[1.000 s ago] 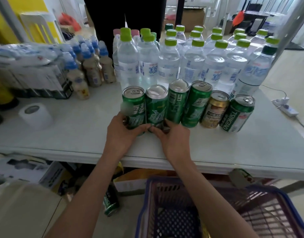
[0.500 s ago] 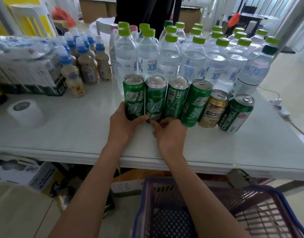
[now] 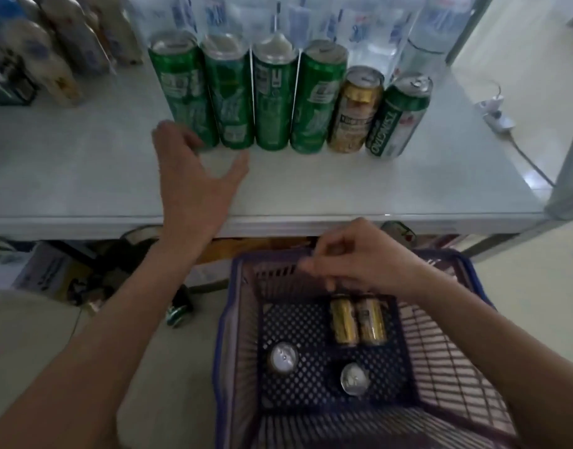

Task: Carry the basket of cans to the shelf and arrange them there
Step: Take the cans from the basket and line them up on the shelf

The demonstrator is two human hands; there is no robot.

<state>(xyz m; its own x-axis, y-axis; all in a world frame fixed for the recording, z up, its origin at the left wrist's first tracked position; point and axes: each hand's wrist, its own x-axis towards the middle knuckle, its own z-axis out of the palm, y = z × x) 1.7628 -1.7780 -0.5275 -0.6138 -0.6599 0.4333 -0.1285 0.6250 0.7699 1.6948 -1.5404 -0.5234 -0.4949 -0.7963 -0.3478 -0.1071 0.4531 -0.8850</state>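
Head view looks down on a white surface (image 3: 84, 176) where six cans stand in a touching row: four tall green cans (image 3: 249, 92), a gold can (image 3: 354, 110) and a shorter green can (image 3: 397, 116) at the right end.

The left hand (image 3: 194, 176) is spread open beside the leftmost tall can, holding nothing; its fingertips seem to brush the can's base, though blur hides the contact. A careless sweep there could topple that can and knock the whole packed row like dominoes.

The right hand (image 3: 359, 257) hovers over the basket (image 3: 226, 351), fingers loosely curled and empty as far as I can tell.

The basket sits on the floor below the surface's edge and holds four cans: two gold ones lying side by side (image 3: 358, 320) and two standing upright (image 3: 317, 367). The lying ones may roll away when grabbed.
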